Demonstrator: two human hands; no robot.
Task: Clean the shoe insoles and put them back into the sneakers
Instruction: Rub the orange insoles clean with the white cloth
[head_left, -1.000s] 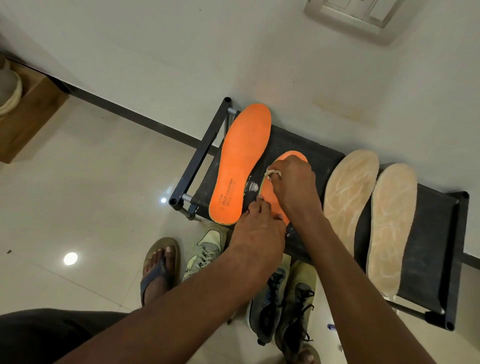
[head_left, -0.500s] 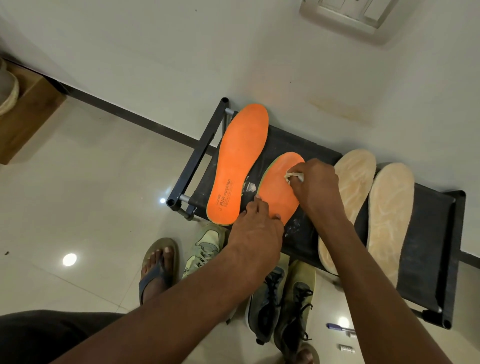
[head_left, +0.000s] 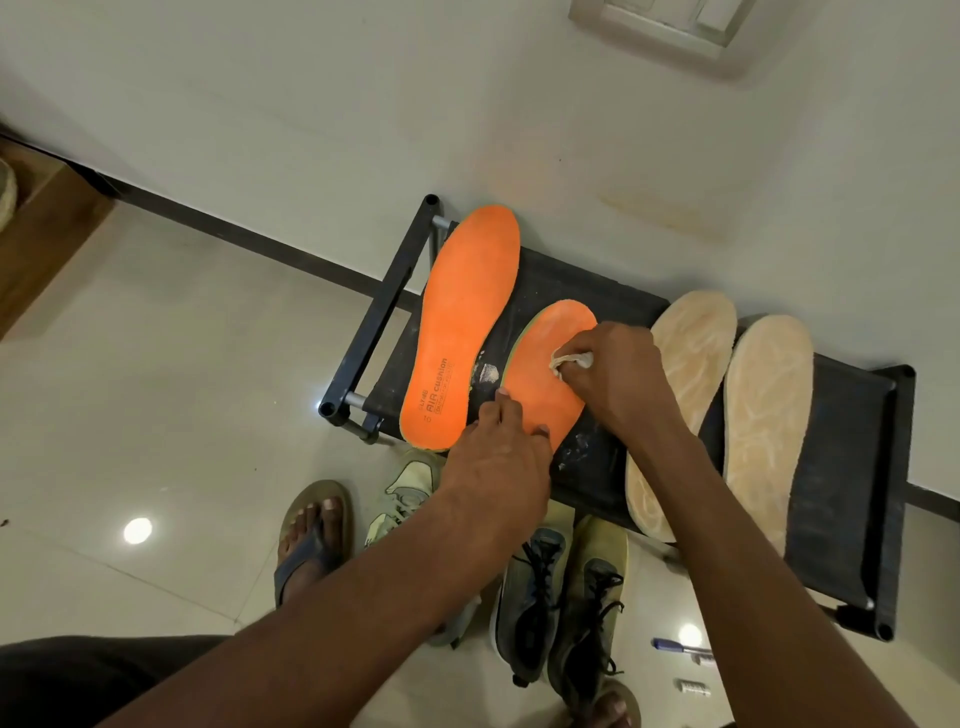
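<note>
Two orange insoles lie on a low black rack (head_left: 852, 441). The left orange insole (head_left: 467, 322) lies free. My left hand (head_left: 498, 467) presses down the heel end of the right orange insole (head_left: 545, 374) with its fingertips. My right hand (head_left: 613, 379) grips a small whitish cloth (head_left: 569, 361) against that insole's middle. Two beige insoles (head_left: 685, 374) (head_left: 763, 415) lie further right on the rack. On the floor below stand a pale green sneaker (head_left: 405, 493) and a pair of dark green sneakers (head_left: 561, 592) with black laces.
My feet in sandals (head_left: 311, 535) stand on the glossy tiled floor. A pen (head_left: 675, 647) and a small white object (head_left: 693, 687) lie on the floor at lower right. A wooden box (head_left: 47, 249) stands at far left. The wall runs right behind the rack.
My right hand has slid the cloth from the insole's toe end down and right to its middle. My left hand has stayed on the heel end.
</note>
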